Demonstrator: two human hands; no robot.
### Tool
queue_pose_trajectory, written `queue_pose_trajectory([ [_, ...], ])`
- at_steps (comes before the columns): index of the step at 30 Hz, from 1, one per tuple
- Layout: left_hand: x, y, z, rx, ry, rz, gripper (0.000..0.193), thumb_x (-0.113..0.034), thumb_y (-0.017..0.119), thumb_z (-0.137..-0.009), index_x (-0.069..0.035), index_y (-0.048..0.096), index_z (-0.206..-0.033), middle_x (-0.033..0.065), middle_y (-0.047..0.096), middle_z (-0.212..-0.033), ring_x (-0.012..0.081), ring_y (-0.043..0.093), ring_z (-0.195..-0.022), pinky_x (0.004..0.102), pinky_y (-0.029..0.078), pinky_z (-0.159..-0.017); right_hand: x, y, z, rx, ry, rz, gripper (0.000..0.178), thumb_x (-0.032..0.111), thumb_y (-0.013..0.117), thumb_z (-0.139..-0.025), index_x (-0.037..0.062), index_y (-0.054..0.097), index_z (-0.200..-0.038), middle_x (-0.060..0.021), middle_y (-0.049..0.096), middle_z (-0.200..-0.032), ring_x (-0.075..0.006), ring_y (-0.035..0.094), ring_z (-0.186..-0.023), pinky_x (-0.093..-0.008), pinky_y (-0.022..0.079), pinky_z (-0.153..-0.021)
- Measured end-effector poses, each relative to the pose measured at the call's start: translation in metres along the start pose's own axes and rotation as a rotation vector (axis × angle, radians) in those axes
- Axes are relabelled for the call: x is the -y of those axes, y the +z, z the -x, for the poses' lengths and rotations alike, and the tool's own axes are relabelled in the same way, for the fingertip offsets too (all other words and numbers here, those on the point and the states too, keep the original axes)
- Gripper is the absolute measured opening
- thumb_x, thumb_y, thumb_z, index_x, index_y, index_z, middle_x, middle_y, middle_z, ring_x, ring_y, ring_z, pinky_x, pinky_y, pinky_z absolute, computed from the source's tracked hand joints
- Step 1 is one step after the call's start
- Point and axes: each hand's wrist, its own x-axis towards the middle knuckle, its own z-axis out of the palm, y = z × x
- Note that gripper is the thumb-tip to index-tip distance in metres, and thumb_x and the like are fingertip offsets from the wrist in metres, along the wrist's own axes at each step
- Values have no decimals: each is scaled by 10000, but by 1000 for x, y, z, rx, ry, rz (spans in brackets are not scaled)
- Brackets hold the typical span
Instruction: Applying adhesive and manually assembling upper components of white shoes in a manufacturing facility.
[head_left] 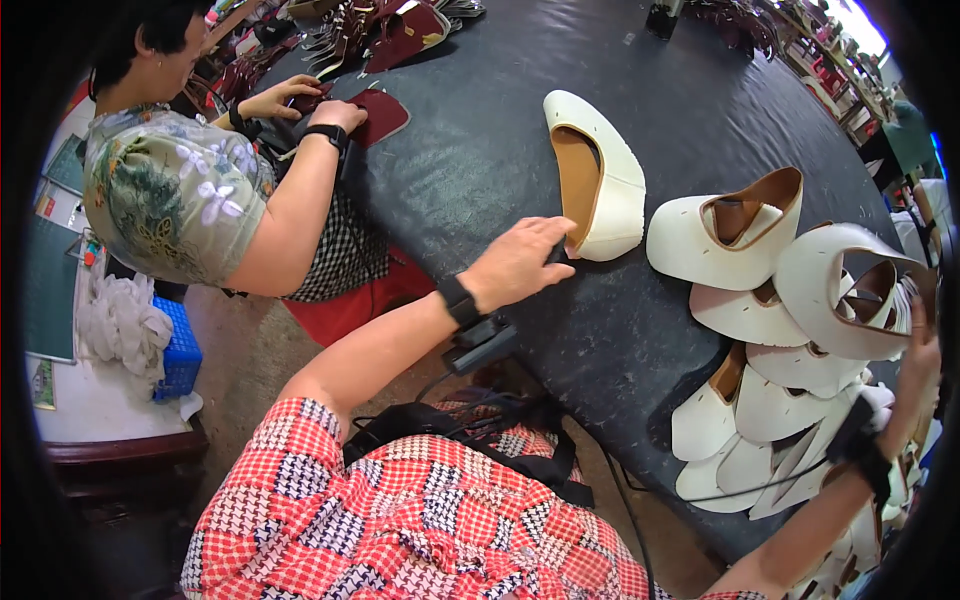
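A white shoe upper with a tan lining lies on the dark table in front of me. My left hand is at its near end, thumb and fingers apart, fingertips at its edge; a small dark thing shows between them. At the far right, my right hand has its fingers at the back edge of another white upper, which leans on top of a pile. Its thumb is hidden. Beside that one sits a curved white upper, and several more white pieces overlap below.
A co-worker at the left handles a dark red piece. More dark red pieces are heaped at the table's far side. Black cables hang by my body. A blue basket with white cloth stands at the left.
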Motion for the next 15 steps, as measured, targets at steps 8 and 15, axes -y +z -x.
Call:
queue_pose_trajectory([
  [8, 26, 33, -22, -117, 79, 5, 195, -185, 647, -802, -64, 636, -954, 91, 623, -1069, 264, 544, -1077, 406, 321, -987, 85, 33, 83, -150, -21, 163, 488, 179, 571, -876, -2, 402, -1297, -203, 470, -1267, -315, 433, -1199, -376, 362, -976],
  [15, -43, -28, -34, -68, -92, 815, 204, -154, 580, -896, -25, 620, -1048, -5, 601, -898, 42, 512, -797, 203, 443, -707, 239, 8, 162, 363, 188, -779, 281, 55, 642, -792, 33, 569, -1063, -105, 605, -1007, -173, 607, -831, -295, 477, -758],
])
